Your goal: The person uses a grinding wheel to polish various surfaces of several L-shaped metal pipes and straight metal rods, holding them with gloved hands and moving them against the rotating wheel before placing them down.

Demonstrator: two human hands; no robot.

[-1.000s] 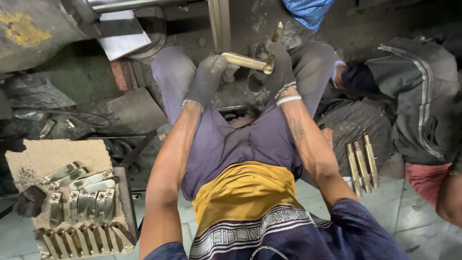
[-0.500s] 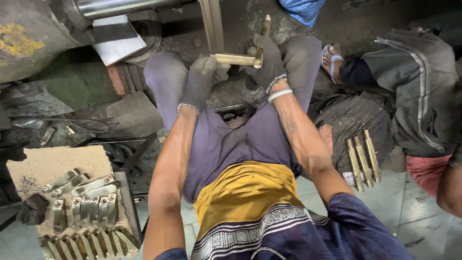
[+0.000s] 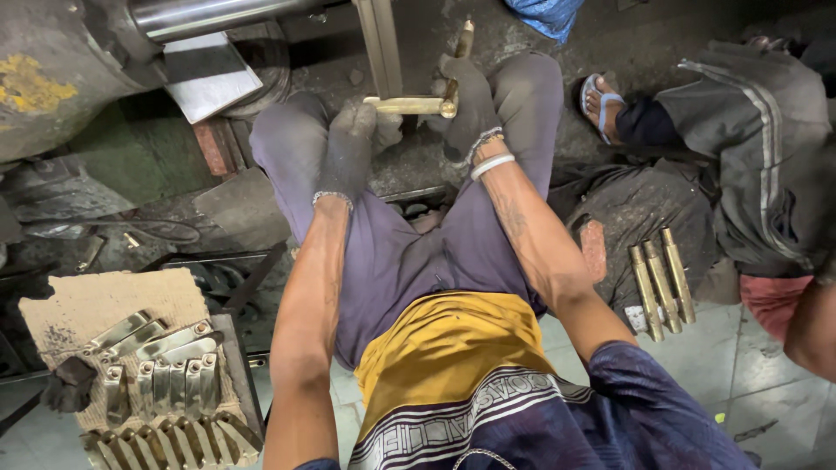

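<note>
gripping a brass fitting point(image 3: 409, 105), gloved left hand point(image 3: 353, 148) and right hand point(image 3: 466, 104) work above grimy workshop floor point(image 3: 610, 52).

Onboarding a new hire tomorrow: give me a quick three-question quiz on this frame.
1. True or false: both gloved hands, left hand and right hand, hold the brass piece.
2. Where do the three brass rods lie? A) at the person's right, B) on the cardboard.
3. What lies in rows on the cardboard?

Key: 1 true. 2 A. 3 Flat brass-coloured metal parts.
</note>
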